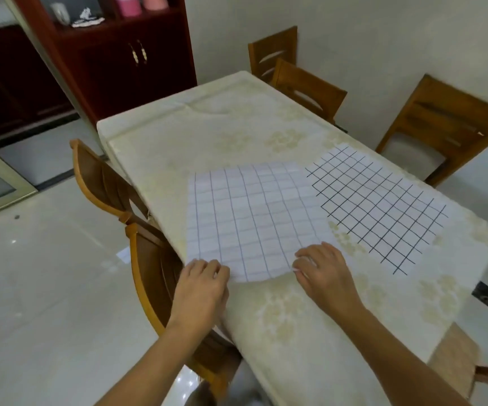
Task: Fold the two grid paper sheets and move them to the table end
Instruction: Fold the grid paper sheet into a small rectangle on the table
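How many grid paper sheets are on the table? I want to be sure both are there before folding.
2. The left sheet lies by the near-left table edge, its near edge held by both hands. The right sheet lies flat beside it, near the right edge, untouched.

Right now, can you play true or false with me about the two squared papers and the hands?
1. Both hands hold the near edge of the left grid sheet. True: the left hand and the right hand pinch it.
2. The right grid sheet is already folded. False: it lies flat and open.
3. The right sheet has darker lines than the left one. True.
4. The sheets lie on the floor. False: both lie on the table.
5. A hand rests on the right sheet. False: neither hand touches it.
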`<state>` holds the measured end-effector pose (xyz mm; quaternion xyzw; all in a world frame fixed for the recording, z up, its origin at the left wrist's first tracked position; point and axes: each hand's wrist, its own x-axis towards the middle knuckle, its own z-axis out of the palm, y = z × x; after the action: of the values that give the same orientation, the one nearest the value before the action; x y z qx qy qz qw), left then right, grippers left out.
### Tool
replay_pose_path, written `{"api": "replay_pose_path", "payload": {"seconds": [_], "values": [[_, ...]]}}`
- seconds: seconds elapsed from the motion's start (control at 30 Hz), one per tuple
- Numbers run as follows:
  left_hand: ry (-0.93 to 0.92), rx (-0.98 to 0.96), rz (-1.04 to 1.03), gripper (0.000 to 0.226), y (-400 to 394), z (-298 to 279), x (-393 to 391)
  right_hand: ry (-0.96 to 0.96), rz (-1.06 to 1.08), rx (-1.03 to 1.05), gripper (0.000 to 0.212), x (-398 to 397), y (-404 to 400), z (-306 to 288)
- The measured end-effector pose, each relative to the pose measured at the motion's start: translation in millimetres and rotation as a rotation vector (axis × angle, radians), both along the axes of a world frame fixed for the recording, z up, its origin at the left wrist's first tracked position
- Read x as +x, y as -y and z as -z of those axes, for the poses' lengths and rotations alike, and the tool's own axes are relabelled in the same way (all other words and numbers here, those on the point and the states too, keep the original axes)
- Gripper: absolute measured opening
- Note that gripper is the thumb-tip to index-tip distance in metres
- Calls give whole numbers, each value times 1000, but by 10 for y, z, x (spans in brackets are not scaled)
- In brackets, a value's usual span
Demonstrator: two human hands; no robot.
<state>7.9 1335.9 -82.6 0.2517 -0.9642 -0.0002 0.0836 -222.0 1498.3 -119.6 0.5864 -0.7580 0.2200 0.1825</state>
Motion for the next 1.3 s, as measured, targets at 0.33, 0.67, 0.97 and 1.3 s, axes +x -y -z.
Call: {"api": "replay_pose_path", "payload": {"seconds": [0.33, 0.67, 0.97, 1.3], "values": [[106, 193, 40, 11, -303, 203, 258, 79, 56, 117, 10, 450, -487, 375], [123, 118, 8, 9, 548, 252, -113, 9, 148, 160, 12, 120, 395, 243], [277, 160, 4, 17, 1512, 641, -630, -6, 163, 427, 26, -404, 1457, 615], [238, 158, -70, 24, 2115, 1065, -862, 36, 170, 540, 29, -706, 2234, 1063]]}}
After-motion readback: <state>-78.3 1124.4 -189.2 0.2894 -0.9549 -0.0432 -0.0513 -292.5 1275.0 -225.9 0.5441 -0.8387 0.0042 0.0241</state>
